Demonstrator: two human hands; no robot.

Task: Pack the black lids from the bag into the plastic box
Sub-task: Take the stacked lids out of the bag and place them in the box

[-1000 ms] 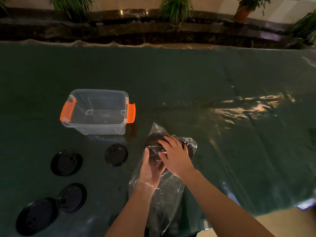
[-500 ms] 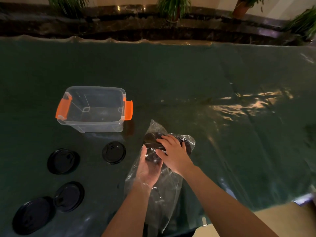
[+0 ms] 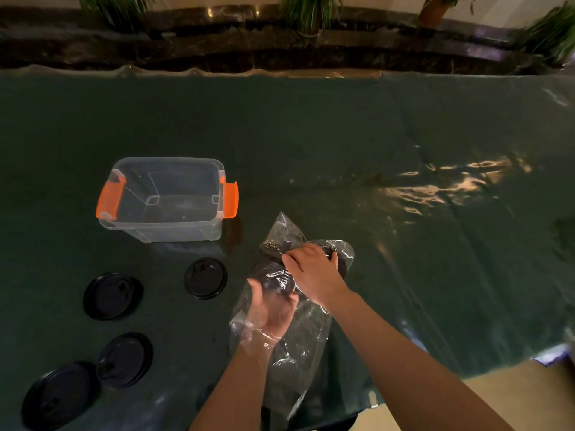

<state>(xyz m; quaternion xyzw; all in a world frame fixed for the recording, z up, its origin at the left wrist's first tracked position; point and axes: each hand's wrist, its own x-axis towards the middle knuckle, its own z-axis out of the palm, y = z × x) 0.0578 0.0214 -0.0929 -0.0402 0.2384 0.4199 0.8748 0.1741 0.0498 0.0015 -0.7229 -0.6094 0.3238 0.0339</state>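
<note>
A clear plastic bag (image 3: 298, 346) lies on the table near the front edge, with a stack of black lids (image 3: 273, 276) inside its far end. My left hand (image 3: 270, 312) is inside the bag and grips the near end of the stack. My right hand (image 3: 314, 269) lies on top of the bag and grips the stack through the plastic. The clear plastic box (image 3: 165, 197) with orange latches stands open to the left, and no lids show inside it. Several loose black lids (image 3: 205, 277) lie flat on the table in front of the box.
A dark green cloth under a shiny clear sheet (image 3: 404, 135) covers the table. The front edge of the table (image 3: 497, 365) runs at the lower right, with floor beyond. Potted plants (image 3: 308, 10) stand on a dark ledge past the far edge.
My right hand has slid a little farther over the stack toward the bag's far end. My left hand stays inside the bag. The lids on the table have not moved.
</note>
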